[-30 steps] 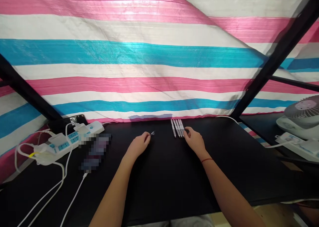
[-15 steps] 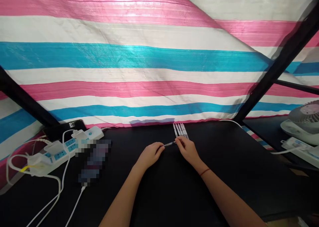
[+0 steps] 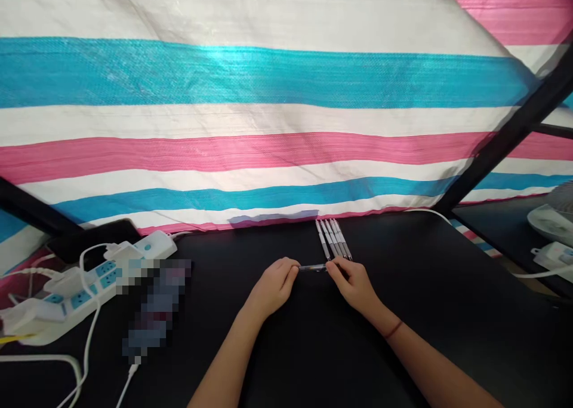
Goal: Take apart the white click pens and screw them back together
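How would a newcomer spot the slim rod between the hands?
On the black table, look just nearer than the white pens. The slim rod spans from left hand to right hand: darker, and crosswise where the pens point away.

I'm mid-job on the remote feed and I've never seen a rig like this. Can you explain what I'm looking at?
There is no robot here: you see a person's own bare hands. Every picture comes from one camera worn on the head, looking forward and down.

The left hand and right hand hold a slim, pen-like object between them, one at each end. Just beyond the right hand, a row of white pens lies on the black table.

Over on the left are a white power strip with plugs and a pixelated object, too obscured to identify. A striped sheet hangs behind.
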Tool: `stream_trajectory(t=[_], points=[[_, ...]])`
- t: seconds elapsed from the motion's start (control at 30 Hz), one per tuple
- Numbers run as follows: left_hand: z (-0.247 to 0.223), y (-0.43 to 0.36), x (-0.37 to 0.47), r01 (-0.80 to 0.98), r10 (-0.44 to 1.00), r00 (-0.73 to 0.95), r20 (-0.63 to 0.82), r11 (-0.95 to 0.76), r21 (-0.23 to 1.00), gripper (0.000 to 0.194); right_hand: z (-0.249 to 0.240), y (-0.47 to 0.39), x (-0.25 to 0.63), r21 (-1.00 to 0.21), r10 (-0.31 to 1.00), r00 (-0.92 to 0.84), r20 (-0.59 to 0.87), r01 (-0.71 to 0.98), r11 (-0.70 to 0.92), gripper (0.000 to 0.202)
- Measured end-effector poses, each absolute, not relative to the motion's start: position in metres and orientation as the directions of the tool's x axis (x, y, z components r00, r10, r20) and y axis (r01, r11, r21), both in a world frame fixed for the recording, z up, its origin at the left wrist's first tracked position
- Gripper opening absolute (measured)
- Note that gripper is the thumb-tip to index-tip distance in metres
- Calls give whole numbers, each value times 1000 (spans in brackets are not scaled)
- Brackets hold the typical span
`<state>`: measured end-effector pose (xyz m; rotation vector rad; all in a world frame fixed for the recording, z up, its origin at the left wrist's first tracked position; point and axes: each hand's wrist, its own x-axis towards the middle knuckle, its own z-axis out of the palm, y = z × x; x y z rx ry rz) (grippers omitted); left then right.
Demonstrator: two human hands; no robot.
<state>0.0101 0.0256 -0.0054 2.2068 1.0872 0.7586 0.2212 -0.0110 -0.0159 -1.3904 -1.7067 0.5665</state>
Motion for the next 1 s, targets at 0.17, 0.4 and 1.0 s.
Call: stream_trajectory(t=[0.17, 0.4, 1.0], points=[[-7, 25, 12, 561, 831, 511, 220, -516, 648, 37, -17, -13, 224, -760, 936, -81, 343, 562, 327, 25], [-7, 29, 8, 507, 858, 467, 212, -457, 731, 31, -22, -4, 233, -791, 939, -83, 333, 518, 327, 20], [-27, 39, 2, 449, 930, 292, 225, -341, 826, 25, -19, 3, 248, -709, 928, 12, 372, 648, 276, 29]])
